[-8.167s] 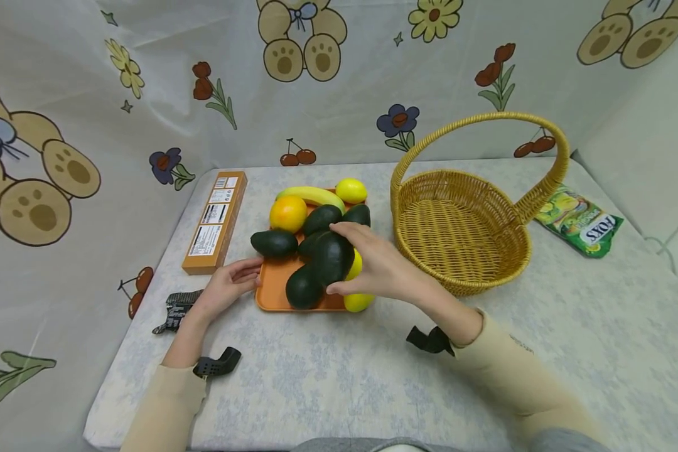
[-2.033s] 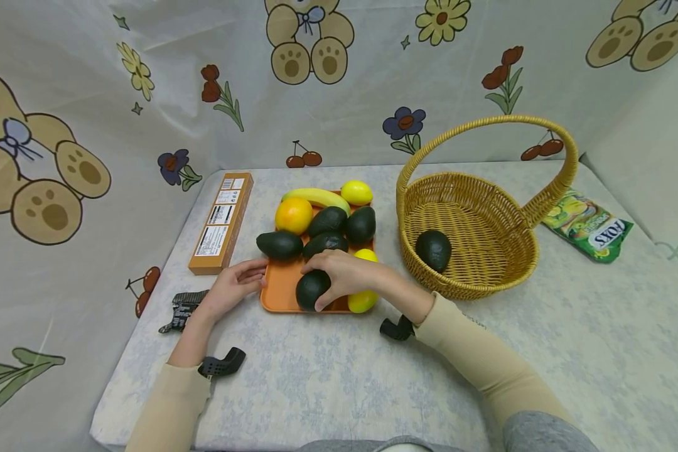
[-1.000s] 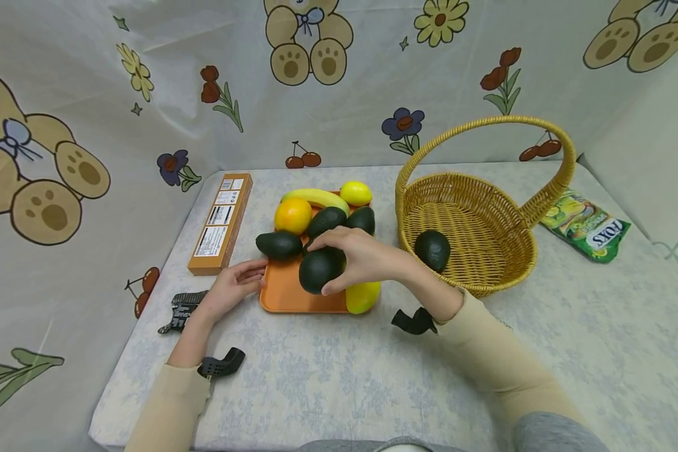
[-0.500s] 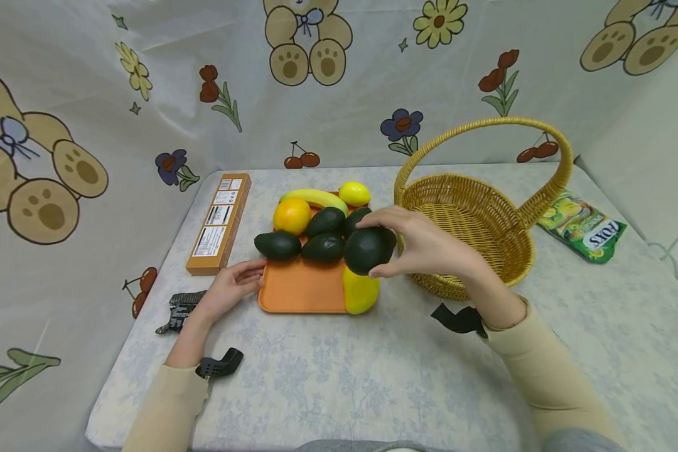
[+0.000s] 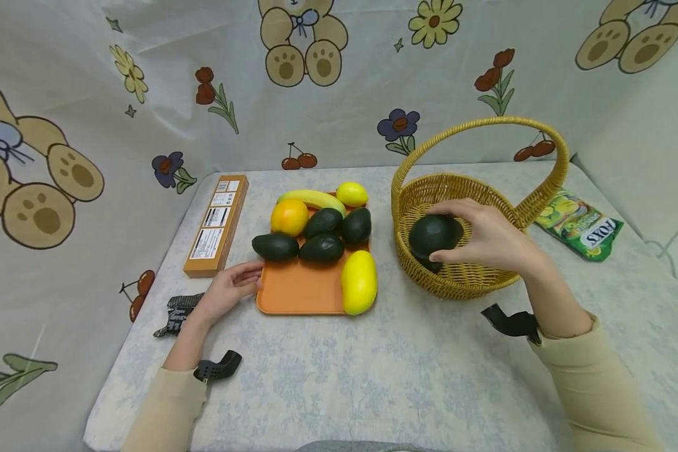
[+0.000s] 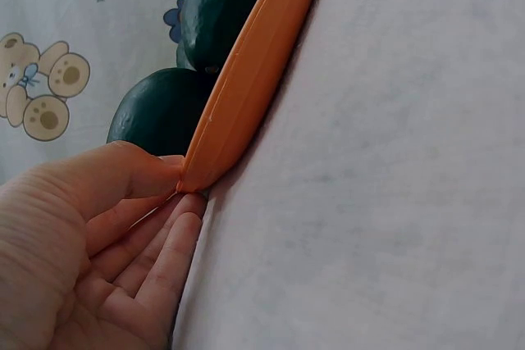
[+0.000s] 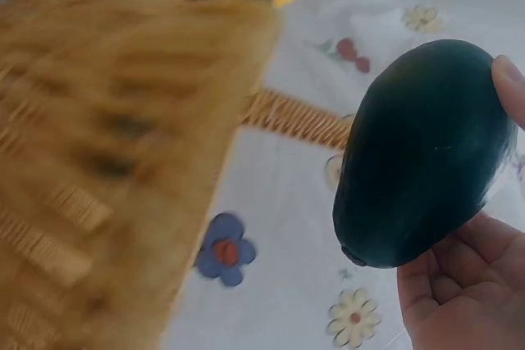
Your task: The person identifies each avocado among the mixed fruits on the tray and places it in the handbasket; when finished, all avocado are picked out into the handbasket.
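Note:
My right hand (image 5: pixel 488 242) grips a dark green avocado (image 5: pixel 434 235) by its sides, over the left part of the golden wicker basket (image 5: pixel 463 290). Beneath it another avocado (image 5: pixel 431 264) lies in the basket, mostly hidden. The right wrist view shows the held avocado (image 7: pixel 422 153) between thumb and fingers, beside the blurred basket wall (image 7: pixel 156 120). At the left edge of the orange tray (image 5: pixel 299 292), my left hand (image 5: pixel 231 292) pinches the rim (image 6: pixel 238 96), thumb on top and fingers against the side. Several avocados (image 5: pixel 322 248) lie on the tray.
The tray also bears an orange (image 5: pixel 289 217), a banana (image 5: pixel 313 199), a lemon (image 5: pixel 352 194) and a long yellow fruit (image 5: pixel 359 282). A flat box (image 5: pixel 216 226) and a black packet (image 5: pixel 181 312) lie left. A green FOX'S bag (image 5: pixel 582 226) lies right of the basket, whose handle arches high.
My right hand has lifted an avocado from the tray's front and carried it right, over the basket. Earlier, another avocado came into the basket. The left hand has stayed at the tray's edge.

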Demonstrator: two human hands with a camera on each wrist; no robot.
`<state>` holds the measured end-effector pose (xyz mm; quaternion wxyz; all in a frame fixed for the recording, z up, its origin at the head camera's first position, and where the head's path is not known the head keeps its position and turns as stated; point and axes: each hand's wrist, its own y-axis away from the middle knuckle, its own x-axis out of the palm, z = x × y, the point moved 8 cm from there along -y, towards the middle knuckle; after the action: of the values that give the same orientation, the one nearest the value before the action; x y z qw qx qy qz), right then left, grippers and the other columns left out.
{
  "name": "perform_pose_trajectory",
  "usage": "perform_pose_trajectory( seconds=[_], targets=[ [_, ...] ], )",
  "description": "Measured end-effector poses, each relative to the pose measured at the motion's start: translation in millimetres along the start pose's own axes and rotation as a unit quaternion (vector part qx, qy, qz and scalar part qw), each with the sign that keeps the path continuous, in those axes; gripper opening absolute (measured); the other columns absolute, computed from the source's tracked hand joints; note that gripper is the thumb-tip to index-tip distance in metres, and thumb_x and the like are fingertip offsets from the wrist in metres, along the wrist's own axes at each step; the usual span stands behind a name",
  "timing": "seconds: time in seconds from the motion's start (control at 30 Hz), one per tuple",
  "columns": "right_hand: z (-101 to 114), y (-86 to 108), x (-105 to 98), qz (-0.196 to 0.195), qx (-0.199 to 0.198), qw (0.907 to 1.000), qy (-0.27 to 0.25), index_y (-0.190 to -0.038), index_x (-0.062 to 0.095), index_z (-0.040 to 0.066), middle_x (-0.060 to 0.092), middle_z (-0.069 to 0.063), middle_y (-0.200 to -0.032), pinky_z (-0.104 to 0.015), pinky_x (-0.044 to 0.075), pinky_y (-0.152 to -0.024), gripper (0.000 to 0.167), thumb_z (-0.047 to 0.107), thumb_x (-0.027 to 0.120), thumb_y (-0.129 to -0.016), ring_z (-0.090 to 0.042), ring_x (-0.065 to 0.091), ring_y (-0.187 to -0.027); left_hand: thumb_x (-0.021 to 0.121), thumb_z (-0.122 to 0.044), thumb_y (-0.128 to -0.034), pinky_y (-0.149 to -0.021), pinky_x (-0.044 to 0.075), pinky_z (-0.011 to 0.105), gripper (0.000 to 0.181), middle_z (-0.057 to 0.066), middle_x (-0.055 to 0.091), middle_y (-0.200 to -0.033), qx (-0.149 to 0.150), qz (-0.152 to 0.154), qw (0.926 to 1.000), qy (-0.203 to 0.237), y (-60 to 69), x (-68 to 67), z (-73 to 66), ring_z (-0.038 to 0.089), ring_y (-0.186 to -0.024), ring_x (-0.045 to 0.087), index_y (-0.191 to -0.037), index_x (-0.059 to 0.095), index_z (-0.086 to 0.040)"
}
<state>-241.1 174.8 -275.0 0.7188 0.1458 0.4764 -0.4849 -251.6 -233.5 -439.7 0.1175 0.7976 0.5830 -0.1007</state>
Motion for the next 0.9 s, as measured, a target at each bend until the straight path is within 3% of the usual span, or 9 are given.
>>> perform_pose_trajectory(
  seconds=[0.2, 0.5, 0.9],
  targets=[
    [-24, 9.3, -1, 0.01, 0.044, 0.9989, -0.012, -0.126, 0.059, 0.01, 0.056, -0.013, -0.122, -0.051, 0.046, -0.08, 0.066, 0.028, 0.085, -0.069, -0.028, 0.051, -0.107, 0.062, 0.002, -0.0885, -0.092, 0.045, 0.018, 0.05, 0.025, 0.047, -0.134, -0.001, -0.002, 1.0, 0.001, 0.0, -1.0, 0.4, 0.035, -0.123, 0.046, -0.135, 0.045, 0.008],
    [-57, 21.2, 7, 0.044, 0.083, 0.9956, -0.005, -0.129, 0.054, 0.002, 0.056, -0.021, -0.122, -0.047, 0.048, -0.077, 0.071, 0.037, 0.081, -0.074, -0.032, 0.054, -0.104, 0.061, 0.003, -0.0882, -0.092, 0.045, 0.018, 0.05, 0.024, 0.048, -0.134, -0.002, -0.004, 1.0, -0.003, 0.3, -0.6, 1.1, 0.035, -0.122, 0.046, -0.135, 0.045, 0.008],
    [-80, 31.7, 19, 0.079, 0.103, 0.9915, 0.01, -0.124, 0.059, 0.003, 0.061, -0.016, -0.116, -0.039, 0.049, -0.072, 0.066, 0.041, 0.08, -0.074, -0.026, 0.057, -0.095, 0.062, 0.002, -0.0887, -0.091, 0.046, 0.017, 0.049, 0.024, 0.047, -0.134, 0.0, -0.005, 1.0, 0.004, 0.0, 0.0, -0.1, 0.035, -0.122, 0.046, -0.135, 0.045, 0.008]
  ],
)
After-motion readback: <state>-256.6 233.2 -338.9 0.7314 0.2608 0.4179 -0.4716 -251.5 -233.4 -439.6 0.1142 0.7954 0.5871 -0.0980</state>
